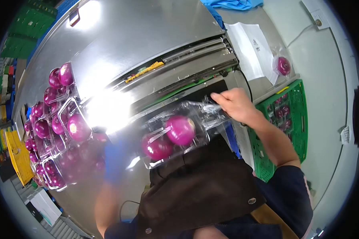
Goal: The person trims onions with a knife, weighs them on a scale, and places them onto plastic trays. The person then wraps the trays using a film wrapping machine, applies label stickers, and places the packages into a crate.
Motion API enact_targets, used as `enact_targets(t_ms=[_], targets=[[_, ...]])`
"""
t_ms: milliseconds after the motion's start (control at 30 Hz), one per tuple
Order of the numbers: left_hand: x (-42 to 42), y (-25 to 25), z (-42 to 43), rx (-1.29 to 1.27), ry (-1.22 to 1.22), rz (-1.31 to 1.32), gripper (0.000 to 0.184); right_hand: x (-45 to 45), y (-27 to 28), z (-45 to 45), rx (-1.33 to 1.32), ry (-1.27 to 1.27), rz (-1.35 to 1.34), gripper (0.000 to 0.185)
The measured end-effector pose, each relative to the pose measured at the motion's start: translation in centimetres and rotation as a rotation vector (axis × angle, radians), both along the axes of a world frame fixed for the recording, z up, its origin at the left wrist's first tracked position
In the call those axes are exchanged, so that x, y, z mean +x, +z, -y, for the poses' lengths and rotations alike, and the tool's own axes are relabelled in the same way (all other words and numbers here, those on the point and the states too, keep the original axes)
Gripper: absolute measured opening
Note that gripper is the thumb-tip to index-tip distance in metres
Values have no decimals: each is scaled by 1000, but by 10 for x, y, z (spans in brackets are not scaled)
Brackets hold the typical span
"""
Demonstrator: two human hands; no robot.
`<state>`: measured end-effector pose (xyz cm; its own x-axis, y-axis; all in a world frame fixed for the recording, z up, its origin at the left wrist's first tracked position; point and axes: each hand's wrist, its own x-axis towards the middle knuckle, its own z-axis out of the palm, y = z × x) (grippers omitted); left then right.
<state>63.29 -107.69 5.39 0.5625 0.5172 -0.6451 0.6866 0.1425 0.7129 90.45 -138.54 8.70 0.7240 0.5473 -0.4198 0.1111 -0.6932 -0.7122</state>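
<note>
Glare-lit steel table (159,24) | pale wall (323,95) | right grip (238,105) clutching film (210,114) | left grip (114,157) blurred, unclear

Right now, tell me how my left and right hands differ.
The left hand is blurred; the right hand is sharp. The left looks blue-gloved; the right is bare. The right grips clear film; the left's hold is too blurred to tell. Both flank the packed purple onions in this view.

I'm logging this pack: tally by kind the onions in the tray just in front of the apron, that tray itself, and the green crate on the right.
Onions: 2
Tray: 1
Green crate: 1
Total: 4
</note>
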Motion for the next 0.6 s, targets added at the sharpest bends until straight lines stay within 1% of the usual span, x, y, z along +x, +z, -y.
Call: enact_targets(t_ms=[33, 67, 100, 133, 167, 200, 233, 267, 300, 333, 367, 400, 433, 500, 600], targets=[[-9, 8, 9, -58, -42, -87, 31, -1, 0, 16, -82, 36, -103, 46], [-17, 11, 15, -50, -150, -259, 31, -2, -1, 32, -162, 75, -204, 46], [-26, 14, 20, -50, -276, -423, 32, -9, -9, 48, -218, 99, -235, 45], [-63, -24, 27, -62, -202, -329, 28, -23, -25, 64, -272, 125, -267, 44], [-82, -49, 39, -58, -193, -190, 27, -41, -54, 80, -278, 178, -213, 40], [-82, -61, 56, -55, -173, -136, 25, -63, -81, 88, -258, 204, -132, 36], [-82, -74, 73, -54, -155, -82, 24, -83, -97, 83, -54, 148, -58, 33], [-71, -82, 94, -49, -119, -114, 22, -99, -113, 73, -137, 144, -105, 28], [-62, -95, 111, -320, 101, -10, 19, -109, -118, 53, -340, 321, -4, 22], [-62, -110, 123, -587, 326, 87, 18, -129, -159, 48, -269, 469, 31, 19], [-55, -120, 135, -751, 450, 91, 18, -128, -136, 18, -132, 402, -112, 19], [-51, -124, 146, -834, 488, 60, 18, -140, -145, 14, 349, 164, -503, 19], [-48, -125, 154, -890, 509, 40, 18, -149, -137, 2, 566, 83, -631, 19], [-41, -118, 155, -917, 450, 21, 18, -155, -109, -13, 710, 116, -719, 20], [-19, -92, 143, -886, 255, 20, 19, -147, -64, -27, 806, 393, -736, 23]])
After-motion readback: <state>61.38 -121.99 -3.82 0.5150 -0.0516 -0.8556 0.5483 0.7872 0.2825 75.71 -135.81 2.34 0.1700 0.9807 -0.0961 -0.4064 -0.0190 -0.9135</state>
